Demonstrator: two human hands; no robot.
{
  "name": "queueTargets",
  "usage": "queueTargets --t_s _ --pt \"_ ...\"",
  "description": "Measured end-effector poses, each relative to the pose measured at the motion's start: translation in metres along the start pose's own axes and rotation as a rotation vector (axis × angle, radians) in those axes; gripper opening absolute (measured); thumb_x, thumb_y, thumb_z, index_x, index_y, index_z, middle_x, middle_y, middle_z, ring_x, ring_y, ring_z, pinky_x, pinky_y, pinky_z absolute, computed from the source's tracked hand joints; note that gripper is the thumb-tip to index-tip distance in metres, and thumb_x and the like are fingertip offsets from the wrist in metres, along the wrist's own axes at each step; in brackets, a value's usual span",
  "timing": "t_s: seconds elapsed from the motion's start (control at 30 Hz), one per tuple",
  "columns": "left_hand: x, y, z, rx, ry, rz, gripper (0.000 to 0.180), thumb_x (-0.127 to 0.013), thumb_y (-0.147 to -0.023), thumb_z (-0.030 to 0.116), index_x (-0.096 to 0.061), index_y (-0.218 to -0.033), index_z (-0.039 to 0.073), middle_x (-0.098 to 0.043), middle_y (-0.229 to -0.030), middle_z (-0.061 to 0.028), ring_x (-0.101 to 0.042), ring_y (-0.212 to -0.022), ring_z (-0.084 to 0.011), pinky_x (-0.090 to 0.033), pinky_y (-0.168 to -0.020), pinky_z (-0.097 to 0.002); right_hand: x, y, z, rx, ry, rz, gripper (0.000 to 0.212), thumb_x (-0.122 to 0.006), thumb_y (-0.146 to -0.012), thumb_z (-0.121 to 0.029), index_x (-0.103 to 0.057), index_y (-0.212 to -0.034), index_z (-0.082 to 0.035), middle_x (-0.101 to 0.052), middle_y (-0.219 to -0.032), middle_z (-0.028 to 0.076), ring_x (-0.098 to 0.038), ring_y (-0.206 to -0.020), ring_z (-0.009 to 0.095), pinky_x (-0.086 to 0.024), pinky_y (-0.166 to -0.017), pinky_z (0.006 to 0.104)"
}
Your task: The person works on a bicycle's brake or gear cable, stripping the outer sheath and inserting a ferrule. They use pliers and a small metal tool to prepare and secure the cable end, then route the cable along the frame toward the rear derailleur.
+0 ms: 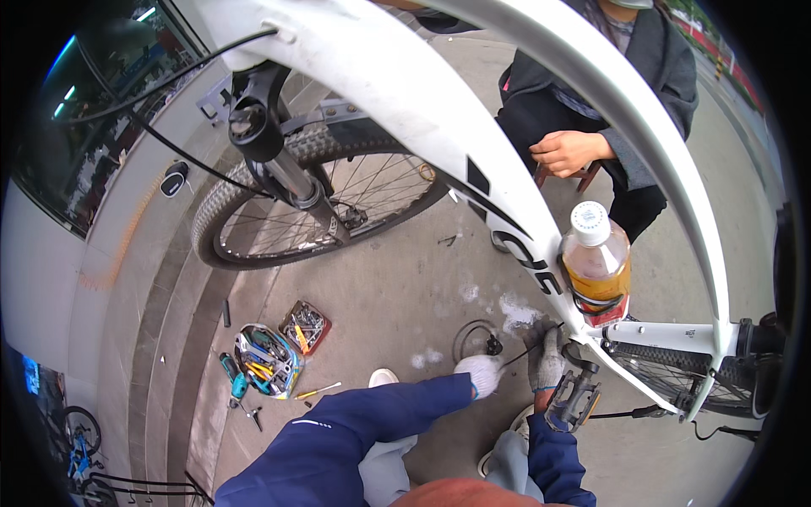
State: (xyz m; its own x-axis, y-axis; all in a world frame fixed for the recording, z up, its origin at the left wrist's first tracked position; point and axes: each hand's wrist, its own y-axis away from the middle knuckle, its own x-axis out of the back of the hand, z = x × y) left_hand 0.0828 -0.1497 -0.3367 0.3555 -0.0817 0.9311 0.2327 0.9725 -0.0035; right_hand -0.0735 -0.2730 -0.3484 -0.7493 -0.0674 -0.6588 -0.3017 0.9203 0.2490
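White bicycle frame point(473, 160) arcs across the view. Bottle point(596, 262) of amber liquid, white cap, sits in the cage on the frame's down tube. Below the bottle, right hand point(547, 359) in a grey work glove grips at the frame's lowest point, pinching a thin black cable point(528, 348). Left hand point(479, 374), white glove, blue sleeve, just left of it. Pedal point(574, 401) directly under the right hand. Front wheel point(321, 198) upper left of the frame; tool tray point(269, 359) on the pavement beneath it. Seated person point(591, 110) behind the frame.

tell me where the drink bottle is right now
In the head view, right of centre, the drink bottle stands on the white bike frame, above the gloved right hand.
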Motion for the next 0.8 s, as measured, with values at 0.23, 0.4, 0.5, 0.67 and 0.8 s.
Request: queueTargets --t_s 0.23,0.4,0.5,0.67,0.8 --pt "-0.026 -0.016 0.029 0.033 0.117 0.219 0.036 -0.059 -0.091 0.012 -0.071 -0.122 -0.003 -0.069 -0.12 -0.0245 -0.071 -0.103 -0.0388 -0.058 -0.091 -0.0452 0.001 0.042 -0.01 -0.121 0.739 -0.012 0.037 -0.057 -0.112 -0.032 -0.066 -0.132 -0.002 -0.073 -0.118 0.012 -0.068 -0.108 0.023 -0.053 -0.1 0.038" --pt "-0.027 -0.036 0.018 -0.089 -0.063 0.281 0.032 -0.058 -0.095 0.015 -0.072 -0.118 -0.002 -0.069 -0.124 -0.0214 -0.07 -0.108 -0.0349 -0.058 -0.094 -0.0445 0.001 0.024 -0.013 0.158 0.975 0.148 0.042 -0.054 -0.112 -0.036 -0.066 -0.132 0.0 -0.075 -0.113 0.013 -0.069 -0.104 0.023 -0.053 -0.098 0.0367" --pt "-0.009 -0.001 0.001 0.053 0.076 -0.173 0.032 -0.058 -0.097 0.017 -0.073 -0.119 0.0 -0.069 -0.123 -0.0217 -0.07 -0.104 -0.0365 -0.058 -0.092 -0.0455 -0.002 0.01 -0.015 0.094 0.305 0.053 0.042 -0.054 -0.112 -0.036 -0.066 -0.132 -0.001 -0.074 -0.112 0.013 -0.069 -0.103 0.023 -0.053 -0.097 0.0365" --pt "0.006 0.025 0.039 0.407 0.711 -0.168 0.033 -0.058 -0.1 0.019 -0.07 -0.123 0.0 -0.069 -0.116 -0.0211 -0.071 -0.096 -0.0353 -0.06 -0.083 -0.0455 0.001 0.026 -0.018 0.021 0.25 0.013 0.041 -0.055 -0.112 -0.036 -0.066 -0.132 -0.001 -0.074 -0.11 0.012 -0.069 -0.101 0.023 -0.054 -0.095 0.0362" --pt "-0.005 0.0 0.074 0.801 1.2 -0.091 0.05 -0.061 -0.108 0.03 -0.059 -0.142 -0.006 -0.073 -0.1 -0.0176 -0.07 -0.075 -0.0232 -0.06 -0.065 -0.0384 0.015 0.055 -0.019 -0.017 0.525 0.054 0.04 -0.055 -0.112 -0.035 -0.065 -0.132 -0.002 -0.073 -0.109 0.011 -0.07 -0.1 0.022 -0.054 -0.093 0.0359"
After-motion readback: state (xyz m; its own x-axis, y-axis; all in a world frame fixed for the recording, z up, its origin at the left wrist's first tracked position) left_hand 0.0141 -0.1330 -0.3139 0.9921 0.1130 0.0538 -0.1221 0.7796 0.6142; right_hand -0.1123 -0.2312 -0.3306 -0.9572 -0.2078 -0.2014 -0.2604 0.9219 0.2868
